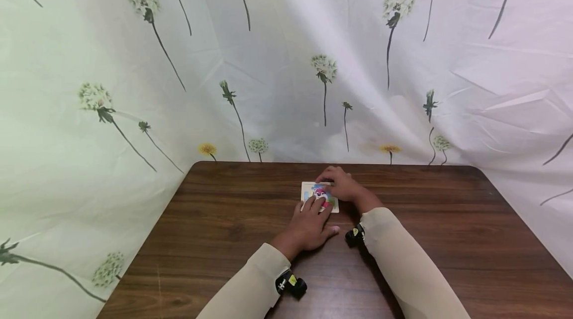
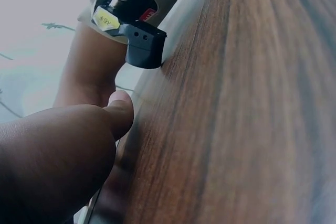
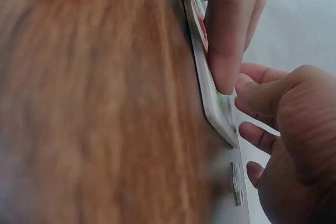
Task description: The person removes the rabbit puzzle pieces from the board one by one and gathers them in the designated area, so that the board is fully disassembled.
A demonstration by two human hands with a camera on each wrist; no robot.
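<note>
A small, light-edged puzzle board [image 1: 308, 187] with a pink and white cartoon animal lies flat near the table's far side. My left hand [image 1: 309, 227] rests on its near part with extended fingers, its thumb apart on the side. Over the far right corner arches my right hand [image 1: 342, 184], fingers bent and spread. In the right wrist view, the board's edge [image 3: 210, 98] stands out from the wood, with the left fingers [image 3: 228, 40] pressing on top. The right thumb and fingertips sit close to that corner; no held thing shows between them.
A thin, layered piece [image 3: 236, 182] lies beyond the board's corner in the right wrist view. The brown wooden table [image 1: 215, 239] meets a white dandelion-print cloth [image 1: 277, 85] at its far edge. Black cameras [image 1: 293, 284] are strapped to both sleeves.
</note>
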